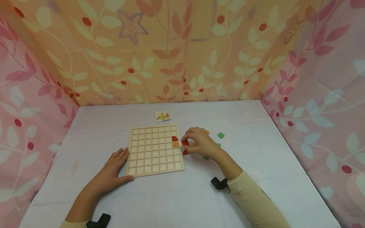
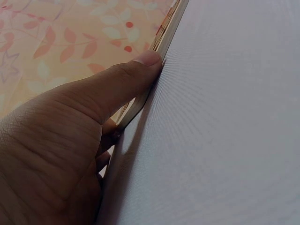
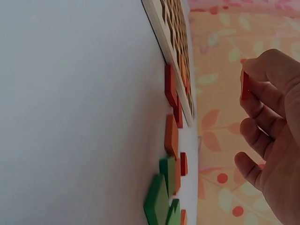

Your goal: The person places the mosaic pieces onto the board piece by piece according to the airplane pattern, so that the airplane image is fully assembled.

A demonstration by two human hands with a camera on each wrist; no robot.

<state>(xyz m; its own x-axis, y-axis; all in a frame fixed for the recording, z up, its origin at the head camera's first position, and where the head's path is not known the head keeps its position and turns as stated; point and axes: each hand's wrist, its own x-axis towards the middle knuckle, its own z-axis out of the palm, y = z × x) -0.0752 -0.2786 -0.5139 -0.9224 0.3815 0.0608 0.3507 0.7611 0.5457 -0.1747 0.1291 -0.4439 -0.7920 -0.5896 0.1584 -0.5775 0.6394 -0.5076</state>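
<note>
A square wooden grid board [image 1: 155, 174] lies on the white table. My left hand [image 1: 115, 167] rests at its near left corner, fingers straight along the left side and thumb against the near edge. In the left wrist view, the thumb [image 2: 126, 77] presses the board's rim [image 2: 171, 35]. Just past the right edge, my right hand [image 1: 203, 144] pinches a small red tile [image 3: 244, 85] between thumb and fingertips, raised off the table. Inside the grid, near the right side, sit a red tile with a curved edge [image 1: 175, 138] and an orange square tile [image 1: 175, 144].
Beside the board lies another red tile [image 1: 185, 152]. Around and partly under my right hand are green tiles, one a green diamond [image 1: 220, 135], and orange tiles [image 3: 171, 135]. A small pattern card [image 1: 162, 116] lies behind the board. Flowered cloth [image 1: 182, 57] walls the table.
</note>
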